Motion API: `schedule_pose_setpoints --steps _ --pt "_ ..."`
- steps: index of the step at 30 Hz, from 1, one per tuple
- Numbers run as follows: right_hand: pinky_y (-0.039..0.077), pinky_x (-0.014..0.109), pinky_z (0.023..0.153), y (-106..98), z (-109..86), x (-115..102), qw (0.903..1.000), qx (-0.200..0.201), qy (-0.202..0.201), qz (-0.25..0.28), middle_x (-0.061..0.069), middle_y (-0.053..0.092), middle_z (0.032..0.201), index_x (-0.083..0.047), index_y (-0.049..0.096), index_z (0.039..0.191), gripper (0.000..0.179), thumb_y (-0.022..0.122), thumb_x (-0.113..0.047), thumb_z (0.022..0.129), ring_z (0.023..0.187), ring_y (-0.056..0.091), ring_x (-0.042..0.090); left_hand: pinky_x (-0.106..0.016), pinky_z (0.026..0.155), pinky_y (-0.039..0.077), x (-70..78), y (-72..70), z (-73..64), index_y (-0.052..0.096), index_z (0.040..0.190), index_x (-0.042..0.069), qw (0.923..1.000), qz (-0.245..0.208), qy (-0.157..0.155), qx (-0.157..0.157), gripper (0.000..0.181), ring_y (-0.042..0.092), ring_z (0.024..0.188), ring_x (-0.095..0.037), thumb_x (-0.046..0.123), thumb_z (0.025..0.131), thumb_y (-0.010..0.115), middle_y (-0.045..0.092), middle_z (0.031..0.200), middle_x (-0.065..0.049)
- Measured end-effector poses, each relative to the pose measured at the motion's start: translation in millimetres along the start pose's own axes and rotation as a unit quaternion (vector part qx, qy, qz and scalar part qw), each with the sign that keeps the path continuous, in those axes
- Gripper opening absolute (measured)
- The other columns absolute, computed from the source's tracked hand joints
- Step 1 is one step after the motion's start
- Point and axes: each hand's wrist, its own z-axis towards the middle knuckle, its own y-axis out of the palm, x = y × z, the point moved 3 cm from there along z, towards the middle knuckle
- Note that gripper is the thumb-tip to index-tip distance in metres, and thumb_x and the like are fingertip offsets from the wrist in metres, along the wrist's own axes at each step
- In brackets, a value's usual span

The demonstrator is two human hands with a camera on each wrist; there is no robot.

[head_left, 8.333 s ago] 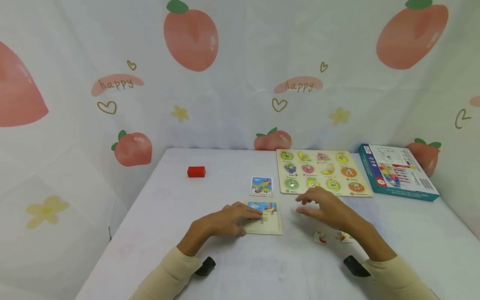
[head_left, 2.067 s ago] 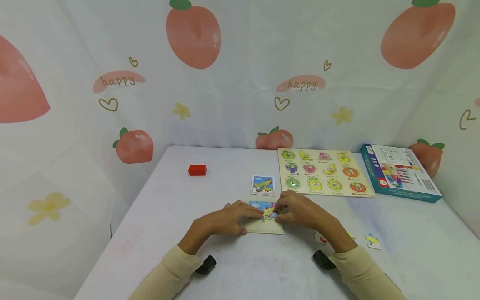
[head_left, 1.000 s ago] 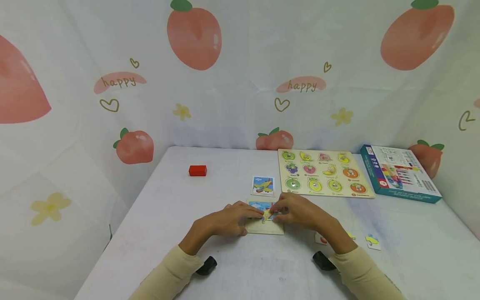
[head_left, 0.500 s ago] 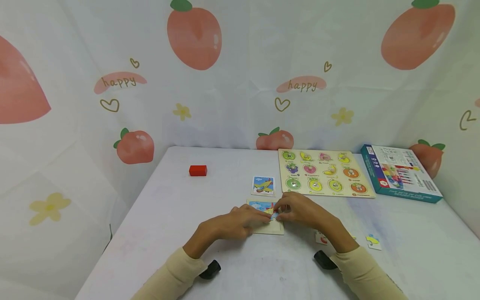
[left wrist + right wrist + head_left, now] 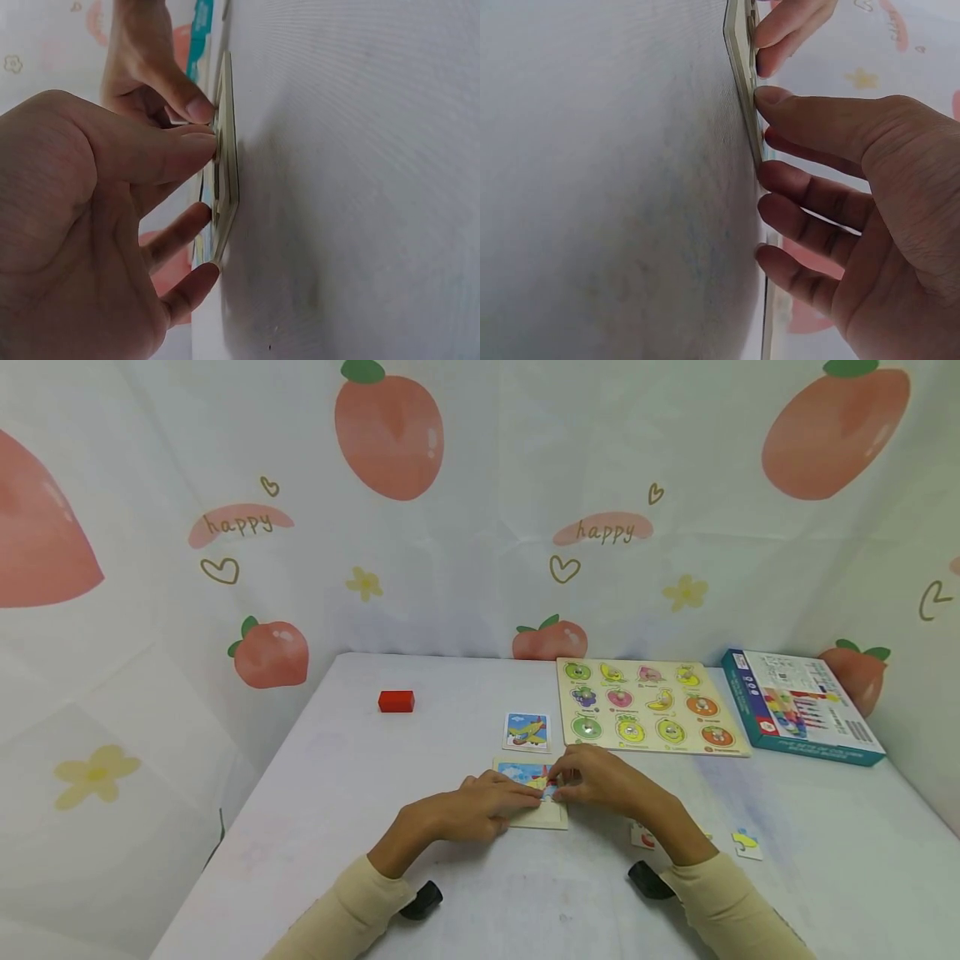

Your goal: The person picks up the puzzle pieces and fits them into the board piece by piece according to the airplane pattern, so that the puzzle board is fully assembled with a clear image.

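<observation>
Peach-printed cloth (image 5: 480,568) backs a white table (image 5: 375,777). Puzzle board (image 5: 551,817), at lower centre, appears light, stiff; hold by edges. Left hand (image 5: 471,808) rests straight fingers on it; right hand (image 5: 602,778) touches it, thumb and forefinger apart, any pinch unclear. Against the earliest frame, right hand has reached it.

The tray (image 5: 551,817) lies on the table (image 5: 337,793), your left hand (image 5: 480,807) on its left part, a piece (image 5: 550,792) at its right part in your right hand (image 5: 603,781). Your card (image 5: 527,732) lies just beyond the tray. Far right of the card you have the fruit board (image 5: 637,704), then the box (image 5: 806,706) beside it. The block (image 5: 396,702) lies far left. Loose pieces (image 5: 747,844) lie near right of the tray.
</observation>
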Motion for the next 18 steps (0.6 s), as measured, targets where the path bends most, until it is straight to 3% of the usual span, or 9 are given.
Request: schedule_pose_setpoints --steps 9,18 --pt "0.049 0.029 0.078 0.1 -6.0 4.3 0.9998 -0.001 0.002 0.02 -0.014 0.063 0.092 -0.015 0.079 0.117 0.028 0.08 -0.034 0.096 0.084 0.055 0.005 -0.036 0.103 0.035 -0.8 0.4 -0.2 0.053 0.158 0.027 0.9999 -0.013 0.0 0.0 0.059 0.037 0.145 -0.017 0.008 0.102 0.056 0.046 0.162 0.02" --pt "0.052 0.049 0.103 -6.8 -28.1 7.0 0.9988 -0.004 0.037 0.031 -0.007 0.072 0.119 -0.016 0.077 0.124 0.04 0.08 -0.041 0.094 0.113 0.063 0.017 -0.039 0.106 0.039 -1.5 -1.2 -0.7 0.053 0.158 0.024 0.9999 0.001 0.002 0.012 0.056 0.039 0.148 -0.019 0.013 0.103 0.059 0.048 0.162 0.012"
